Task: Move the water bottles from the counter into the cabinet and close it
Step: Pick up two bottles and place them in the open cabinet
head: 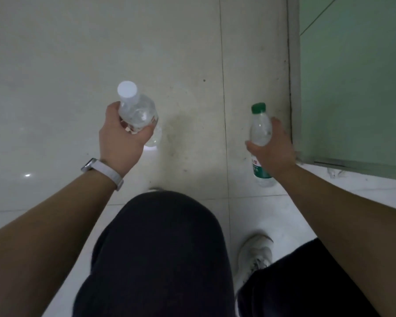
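My left hand [121,138] grips a clear water bottle with a white cap [136,110], held tilted with its cap pointing up and away. A white wristband sits on that wrist. My right hand [272,149] holds a second clear bottle with a green cap and green label [260,129], upright, its base showing below the hand. Both bottles hang in the air above a pale tiled floor. No cabinet interior or counter is visible.
A green frosted glass panel [352,88] with a metal frame stands at the right, close to my right hand. Pale floor tiles [55,88] fill the view. My dark-trousered knee [165,248] and a white shoe [254,255] are below.
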Available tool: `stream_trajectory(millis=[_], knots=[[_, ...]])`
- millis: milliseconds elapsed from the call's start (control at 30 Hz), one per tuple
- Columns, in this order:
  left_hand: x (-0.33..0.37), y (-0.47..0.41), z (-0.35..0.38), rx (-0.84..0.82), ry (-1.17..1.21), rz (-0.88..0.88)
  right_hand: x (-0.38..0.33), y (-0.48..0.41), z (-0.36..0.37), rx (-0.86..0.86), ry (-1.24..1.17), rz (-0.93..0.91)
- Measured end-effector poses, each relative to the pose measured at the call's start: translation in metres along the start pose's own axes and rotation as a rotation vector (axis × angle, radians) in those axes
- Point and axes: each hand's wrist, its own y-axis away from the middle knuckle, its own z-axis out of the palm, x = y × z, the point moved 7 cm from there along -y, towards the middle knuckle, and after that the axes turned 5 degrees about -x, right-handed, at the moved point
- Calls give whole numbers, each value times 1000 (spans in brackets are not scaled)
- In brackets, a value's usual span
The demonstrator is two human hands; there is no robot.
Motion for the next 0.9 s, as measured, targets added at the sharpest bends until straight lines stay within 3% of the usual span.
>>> stream_trajectory(millis=[433,900], knots=[[164,129,-169,13,146,-42,-193,187,-153,-42,-50,-99],[302,257,-376,140,200,-23,-432,382,-281,-104,8,-435]])
